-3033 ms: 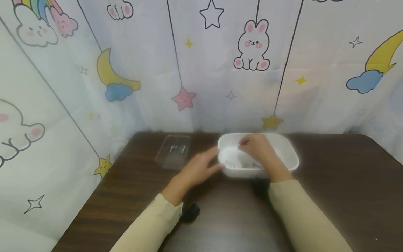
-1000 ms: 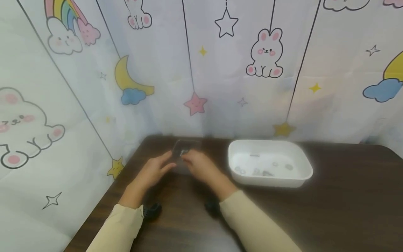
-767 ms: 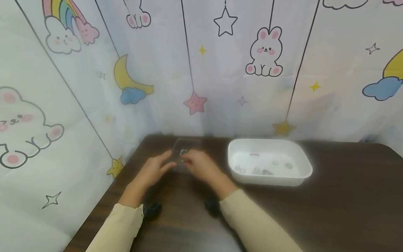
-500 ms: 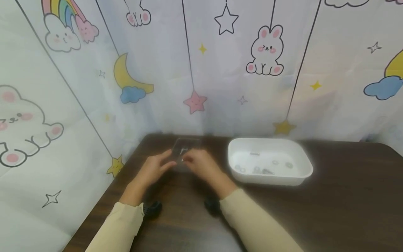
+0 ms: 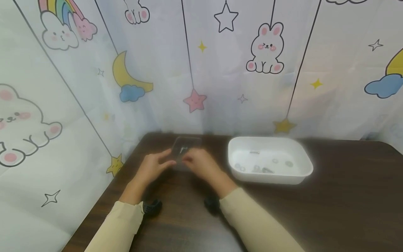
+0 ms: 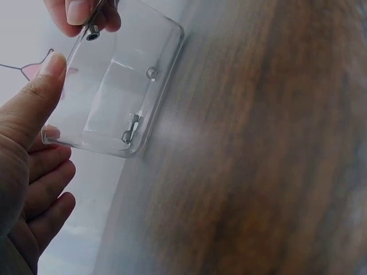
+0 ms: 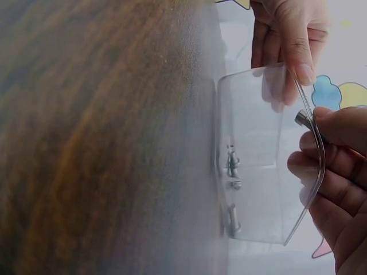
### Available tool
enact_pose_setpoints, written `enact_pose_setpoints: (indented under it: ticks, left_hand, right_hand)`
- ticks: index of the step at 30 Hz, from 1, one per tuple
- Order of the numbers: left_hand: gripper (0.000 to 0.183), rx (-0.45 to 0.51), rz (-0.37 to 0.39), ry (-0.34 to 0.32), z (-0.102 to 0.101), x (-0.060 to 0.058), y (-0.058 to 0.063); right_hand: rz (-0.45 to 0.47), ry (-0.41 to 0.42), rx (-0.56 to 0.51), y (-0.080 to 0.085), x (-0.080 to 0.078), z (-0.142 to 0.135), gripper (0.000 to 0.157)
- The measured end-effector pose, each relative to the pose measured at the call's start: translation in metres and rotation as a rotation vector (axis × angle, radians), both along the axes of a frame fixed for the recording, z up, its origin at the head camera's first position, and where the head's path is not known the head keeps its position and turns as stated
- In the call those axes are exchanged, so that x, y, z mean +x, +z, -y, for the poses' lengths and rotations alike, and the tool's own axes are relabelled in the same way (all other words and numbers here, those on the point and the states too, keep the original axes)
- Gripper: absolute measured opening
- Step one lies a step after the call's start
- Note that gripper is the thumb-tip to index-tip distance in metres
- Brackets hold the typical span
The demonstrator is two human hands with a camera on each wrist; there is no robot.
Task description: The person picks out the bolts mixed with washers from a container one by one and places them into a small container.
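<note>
1. Head view, clock face on the frame's centre: we see the clear box (image 5: 189,140) on the surface (image 5: 340,196) at 7 o'clock and the white tub (image 5: 267,178) at 4. Our left hand (image 5: 151,168) lies spread at 8, thumb and forefinger set against the box's corner; our right hand (image 5: 201,162) is at 6, over the box. Small loose parts (image 5: 268,170) lie in the tub, so we judge the sorting only partly done.
2. Left wrist view: towards 11 o'clock, our right hand pinches a metal piece (image 6: 92,35) at the box's rim, not yet let go. Inside lie metal fittings (image 6: 131,129), which we count as done.
3. Right wrist view: the pinched piece sits near 3 o'clock; whether it touches the rim we cannot tell. Left, we judge: releasing this one, then perhaps the tub's remaining parts.
</note>
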State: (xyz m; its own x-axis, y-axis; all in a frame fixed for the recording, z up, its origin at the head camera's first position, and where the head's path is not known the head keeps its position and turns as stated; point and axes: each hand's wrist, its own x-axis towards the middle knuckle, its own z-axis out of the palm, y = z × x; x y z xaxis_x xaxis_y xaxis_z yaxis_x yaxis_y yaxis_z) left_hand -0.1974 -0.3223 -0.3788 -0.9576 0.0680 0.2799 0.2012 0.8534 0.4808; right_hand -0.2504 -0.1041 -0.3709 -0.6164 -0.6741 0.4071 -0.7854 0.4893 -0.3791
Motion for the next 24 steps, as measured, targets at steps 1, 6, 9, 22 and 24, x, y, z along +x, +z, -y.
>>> enact_pose_setpoints:
  ticks: [1, 6, 9, 22, 24]
  left_hand:
    - [0.058, 0.000, 0.004, 0.002, -0.0002, 0.0000, 0.0001]
    - [0.059, -0.006, 0.016, 0.005, -0.0012, 0.0007, 0.0017]
    - [0.060, -0.007, 0.018, 0.007, -0.0012, 0.0017, 0.0023]
    - [0.059, -0.003, 0.020, 0.003, -0.0011, 0.0008, 0.0009]
    - [0.059, -0.004, 0.017, 0.000, -0.0013, 0.0005, 0.0007]
  right_hand:
    - [-0.002, 0.000, 0.004, 0.0002, 0.0002, -0.0001, 0.010]
    - [0.006, -0.002, 0.030, 0.0021, 0.0016, 0.0001, 0.010]
    - [0.017, -0.001, 0.045, 0.0034, 0.0025, 0.0004, 0.011]
    - [0.036, -0.007, 0.069, 0.0034, 0.0037, 0.0005, 0.013]
    - [0.046, -0.007, 0.066, 0.0038, 0.0041, -0.0001, 0.014]
